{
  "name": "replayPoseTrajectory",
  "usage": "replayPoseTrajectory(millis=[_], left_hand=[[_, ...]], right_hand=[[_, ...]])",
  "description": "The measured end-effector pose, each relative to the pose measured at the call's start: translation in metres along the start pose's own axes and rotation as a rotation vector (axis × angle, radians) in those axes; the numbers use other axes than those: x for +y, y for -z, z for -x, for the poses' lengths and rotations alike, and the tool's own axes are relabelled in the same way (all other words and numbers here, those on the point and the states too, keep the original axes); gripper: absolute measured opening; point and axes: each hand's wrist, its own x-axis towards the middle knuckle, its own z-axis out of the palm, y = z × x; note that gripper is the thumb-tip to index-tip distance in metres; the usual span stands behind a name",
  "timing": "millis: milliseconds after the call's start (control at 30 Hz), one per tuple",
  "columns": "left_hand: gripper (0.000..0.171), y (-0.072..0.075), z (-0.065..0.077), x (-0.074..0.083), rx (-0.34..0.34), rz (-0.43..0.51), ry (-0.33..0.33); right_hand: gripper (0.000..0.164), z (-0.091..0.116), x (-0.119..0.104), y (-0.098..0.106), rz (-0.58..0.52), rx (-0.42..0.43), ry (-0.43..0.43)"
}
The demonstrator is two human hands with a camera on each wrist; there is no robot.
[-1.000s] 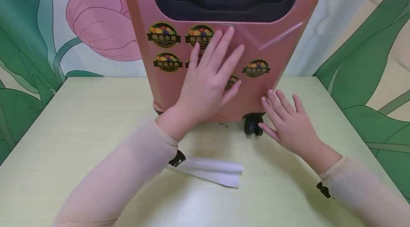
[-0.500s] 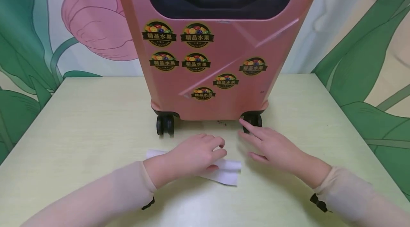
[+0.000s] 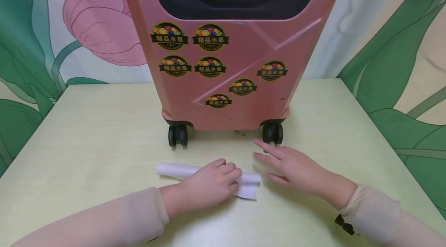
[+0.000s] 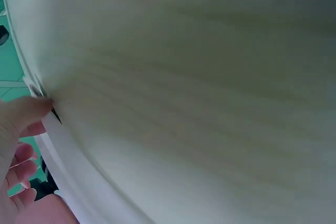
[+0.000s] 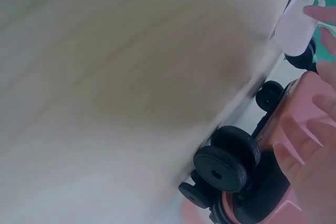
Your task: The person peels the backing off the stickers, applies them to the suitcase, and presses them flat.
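Note:
A rolled white sheet (image 3: 173,169) lies on the table in front of the suitcase, one loose flap (image 3: 248,192) spread toward the near side. My left hand (image 3: 210,185) is over its middle, fingers curled down across the roll; the left wrist view has the thumb at the sheet's edge. To the right, my right hand (image 3: 296,169) hovers with fingers spread and nothing in it, near a front wheel (image 3: 273,133). Upright behind both hands stands a pink suitcase (image 3: 244,117). Several round fruit stickers, such as one sticker (image 3: 272,70), are on its front.
The pale table (image 3: 87,134) spreads out on both sides of the suitcase. A second front wheel (image 3: 178,135) rests on it at the left. Behind hangs a backdrop (image 3: 104,34) printed with leaves and a pink flower.
My left hand has come down from the suitcase front to the rolled sheet and curled over it. The right hand has shifted left and lower. The stickers it covered now show.

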Motion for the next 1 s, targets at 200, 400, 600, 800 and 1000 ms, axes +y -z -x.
replayPoseTrajectory(millis=[200,400,600,800,1000], left_hand=[[0.010,0.003,-0.002,-0.005,-0.078,0.164,0.143],[0.010,0.014,-0.008,-0.018,-0.093,0.778,0.488],[0.018,0.021,-0.015,-0.030,-0.033,1.340,0.837],[0.023,0.021,-0.019,-0.029,0.056,1.691,1.048],[0.026,0.022,-0.026,-0.024,0.131,1.940,1.048]], right_hand=[[0.047,-0.001,-0.005,0.004,-0.098,0.084,-0.046],[0.038,-0.006,-0.011,0.009,-0.223,0.390,-0.098],[0.040,-0.014,-0.016,0.004,-0.311,0.576,-0.096],[0.035,-0.025,-0.021,-0.002,-0.260,0.693,-0.007],[0.035,-0.032,-0.026,-0.005,-0.184,0.733,0.005]])
